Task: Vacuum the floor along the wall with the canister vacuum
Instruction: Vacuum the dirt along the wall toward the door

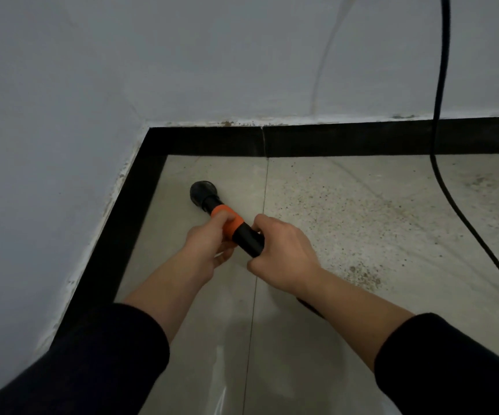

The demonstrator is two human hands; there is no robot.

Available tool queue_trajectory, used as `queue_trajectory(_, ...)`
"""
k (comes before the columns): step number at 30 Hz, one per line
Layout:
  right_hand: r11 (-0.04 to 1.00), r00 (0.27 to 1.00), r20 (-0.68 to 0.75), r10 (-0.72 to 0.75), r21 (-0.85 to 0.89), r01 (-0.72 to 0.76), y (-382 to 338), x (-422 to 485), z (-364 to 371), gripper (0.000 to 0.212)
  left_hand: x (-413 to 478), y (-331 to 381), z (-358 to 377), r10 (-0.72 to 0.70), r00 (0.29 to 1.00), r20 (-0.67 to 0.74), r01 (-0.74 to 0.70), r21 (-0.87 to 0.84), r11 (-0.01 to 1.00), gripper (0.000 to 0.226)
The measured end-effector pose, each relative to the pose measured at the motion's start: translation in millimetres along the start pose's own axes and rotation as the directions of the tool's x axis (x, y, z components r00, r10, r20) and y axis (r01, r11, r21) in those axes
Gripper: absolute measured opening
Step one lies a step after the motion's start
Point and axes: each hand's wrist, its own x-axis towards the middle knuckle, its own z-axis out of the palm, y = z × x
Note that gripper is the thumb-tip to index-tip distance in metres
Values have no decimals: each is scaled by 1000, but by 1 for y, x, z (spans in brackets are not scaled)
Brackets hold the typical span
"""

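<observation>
Gripped at orange collar (228, 217) by left hand (207, 245), at black tube (249, 242) by right hand (282, 253). Angled low, likely to seat nozzle (202, 193) near skirting (139, 214).

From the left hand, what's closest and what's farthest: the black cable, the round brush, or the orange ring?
1. Orange ring: the left hand grips it.
2. Round brush: just ahead, on the floor near the corner.
3. Black cable: far off to the right, running down the wall onto the floor.
</observation>
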Motion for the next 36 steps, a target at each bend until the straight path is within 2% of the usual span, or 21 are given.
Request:
queue_trajectory(4, 996, 1000, 7, -31, -87, 31, 5, 12, 0, 31, 19, 0, 0, 35, 996, 84, -34, -6, 999, 33)
queue_trajectory(8, 986, 999, 15, -43, -162, 45, -2, 28, -6, 31, 31, 3, -2, 66, 989, 135, -52, -111, 993, 32)
queue_trajectory(16, 982, 996, 36, -79, -172, 84, -43, 45, 25, 32, 47, 5, -41, 83, 997, -5, -82, -256, 963, 21)
queue_trajectory(25, 993, 998, 1, -69, -93, 69, -47, 74, 38, 33, 72, 13, -46, 134, 986, -101, -158, -294, 943, 16)
queue_trajectory(36, 994, 993, -50, -105, 7, 106, -42, 97, 53, 28, 100, 21, -40, 199, 971, -129, -228, -270, 936, 12)
